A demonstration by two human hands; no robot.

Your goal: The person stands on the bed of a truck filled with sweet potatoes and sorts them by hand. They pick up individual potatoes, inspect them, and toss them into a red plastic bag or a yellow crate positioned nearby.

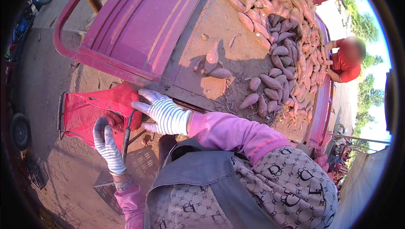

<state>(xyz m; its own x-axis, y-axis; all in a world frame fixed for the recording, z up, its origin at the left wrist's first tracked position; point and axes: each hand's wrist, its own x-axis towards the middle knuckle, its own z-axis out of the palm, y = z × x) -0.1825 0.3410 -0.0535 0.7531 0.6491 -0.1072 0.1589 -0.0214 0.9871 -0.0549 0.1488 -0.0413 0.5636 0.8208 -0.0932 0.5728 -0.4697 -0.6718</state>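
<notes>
In striped white-and-grey work gloves, both my hands are by a red mesh bag (pixel 85 102) held open on a metal frame (pixel 126 140). My left hand (pixel 109 146) is over the near side of the bag's mouth, fingers apart and with nothing visible in it. My right hand (pixel 166 113) is spread at the bag's other side, its fingertips against or just above the red mesh; no object shows in it. Inside the bag lie a few sweet potatoes (pixel 114 118), partly hidden by the mesh.
A purple-red metal cargo bed (pixel 190 74) bears a large heap of sweet potatoes (pixel 303 39) and a few loose ones (pixel 211 59). A person in red (pixel 346 63) leans at its far side. A dark plastic crate (pixel 109 188) stands on the ground. Wheels (pixel 20 131) show at left.
</notes>
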